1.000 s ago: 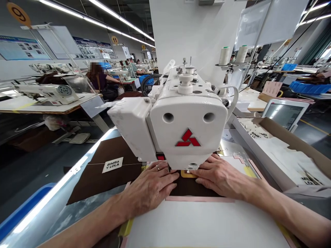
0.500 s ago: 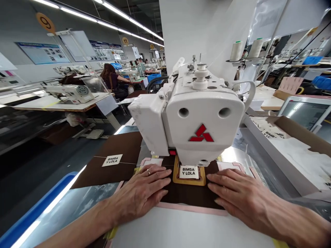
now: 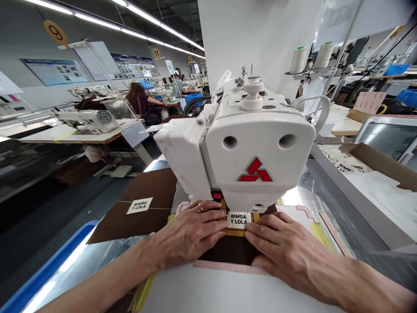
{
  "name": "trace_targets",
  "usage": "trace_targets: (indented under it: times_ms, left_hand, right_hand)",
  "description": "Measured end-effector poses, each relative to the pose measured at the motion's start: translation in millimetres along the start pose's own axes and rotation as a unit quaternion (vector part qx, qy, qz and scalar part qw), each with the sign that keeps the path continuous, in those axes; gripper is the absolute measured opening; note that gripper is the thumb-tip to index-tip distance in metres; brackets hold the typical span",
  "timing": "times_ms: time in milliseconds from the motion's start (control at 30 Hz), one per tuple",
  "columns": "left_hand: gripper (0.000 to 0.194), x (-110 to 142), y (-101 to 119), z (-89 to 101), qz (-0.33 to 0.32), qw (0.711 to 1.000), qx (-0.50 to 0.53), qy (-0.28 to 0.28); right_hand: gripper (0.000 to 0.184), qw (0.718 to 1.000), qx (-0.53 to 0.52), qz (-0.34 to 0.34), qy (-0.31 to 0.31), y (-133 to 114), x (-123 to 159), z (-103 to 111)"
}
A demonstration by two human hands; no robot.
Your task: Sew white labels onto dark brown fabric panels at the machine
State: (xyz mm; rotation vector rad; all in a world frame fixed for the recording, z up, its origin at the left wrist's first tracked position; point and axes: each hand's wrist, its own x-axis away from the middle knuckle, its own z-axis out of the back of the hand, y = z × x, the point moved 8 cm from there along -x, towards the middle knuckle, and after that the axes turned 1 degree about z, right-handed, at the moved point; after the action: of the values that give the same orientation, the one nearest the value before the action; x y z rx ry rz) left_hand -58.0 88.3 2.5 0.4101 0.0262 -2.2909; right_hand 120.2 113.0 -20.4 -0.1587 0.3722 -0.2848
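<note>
A white label reading "BIMBA Y LOLA" (image 3: 239, 220) lies on dark brown fabric (image 3: 228, 254), framed by a yellow clamp (image 3: 235, 233) beneath the sewing machine head (image 3: 257, 152). My left hand (image 3: 195, 228) lies flat, fingers stretched out, its tips at the label's left edge. From the other side my right hand (image 3: 276, 239) rests flat with fingertips touching the label's lower right corner. Both hands cover parts of the clamp and fabric. Farther left, a second brown piece (image 3: 156, 187) carries a matching label (image 3: 139, 205), with a thread running across it.
At the right stands an open box (image 3: 374, 221) of loose white labels. Two thread cones (image 3: 298, 60) are on a stand behind. A blue-edged tray (image 3: 48, 278) borders the lower left. Across the aisle are another sewing machine (image 3: 87, 119) and a seated person (image 3: 140, 100).
Both hands have moved inward over the clamp, up to the label's edges. The label in the clamp stays in nearly the same place.
</note>
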Motion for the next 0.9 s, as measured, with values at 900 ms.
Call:
trace_targets:
  times_ms: [900]
  left_hand:
    - [0.039, -33, 12, -22.3, -0.021, 0.997, 0.019, -0.066]
  right_hand:
    - [0.036, 1.000, -0.001, -0.022, 0.011, 8, 4, 8]
